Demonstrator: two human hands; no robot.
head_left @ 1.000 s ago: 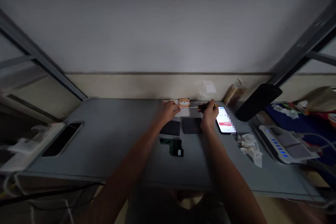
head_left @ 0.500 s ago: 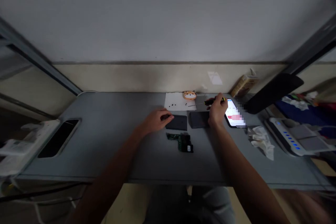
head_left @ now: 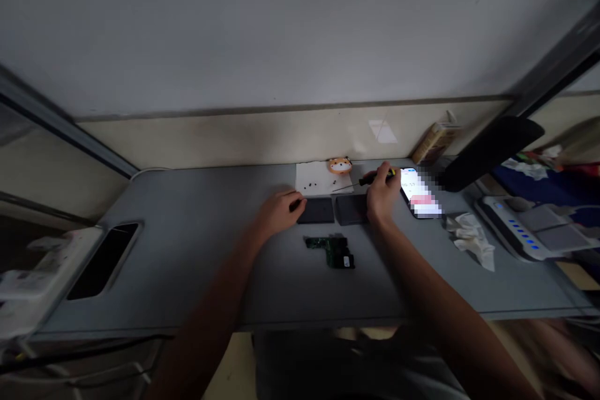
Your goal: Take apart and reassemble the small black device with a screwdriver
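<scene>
My right hand (head_left: 382,194) is closed round the black and yellow handle of a screwdriver (head_left: 370,179). Its thin shaft points left over a white sheet (head_left: 309,170), where several tiny dark screws (head_left: 310,185) lie. My left hand (head_left: 281,211) has its fingers pinched together at the left edge of a flat dark panel (head_left: 315,210); whatever is between them is hidden. Beside that panel lies a second dark casing piece (head_left: 351,209), partly covered by my right hand. Closer to me rests a green circuit board (head_left: 332,250) with a black part.
An orange animal-face figure (head_left: 340,165) sits on the sheet. To the right are a lit phone (head_left: 419,194), crumpled tissue (head_left: 471,237), a carton (head_left: 435,142), a black cylinder (head_left: 492,153) and a power strip (head_left: 510,228). Another phone (head_left: 105,259) lies at left.
The view has tilted slightly. The screwdriver has shifted a little left over the sheet with my right hand. My left hand keeps its pinch beside the panel.
</scene>
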